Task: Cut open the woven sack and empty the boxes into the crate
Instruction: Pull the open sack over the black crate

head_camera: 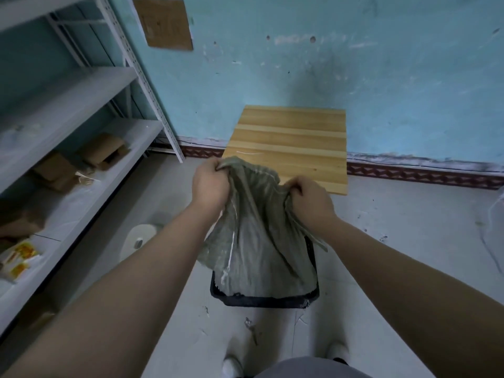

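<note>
A grey-green woven sack (256,241) hangs upside down over a black crate (261,298) on the floor. My left hand (210,184) grips the sack's top left corner and my right hand (308,197) grips the top right corner. The sack's lower end reaches into the crate and hides what lies inside. No boxes show in the crate. A loose white thread runs down the sack's front.
A wooden table (289,143) stands against the blue wall just beyond the sack. A grey metal shelf unit (81,148) with cardboard boxes and packets fills the left side. A white tape roll (139,238) lies on the floor. My feet stand behind the crate.
</note>
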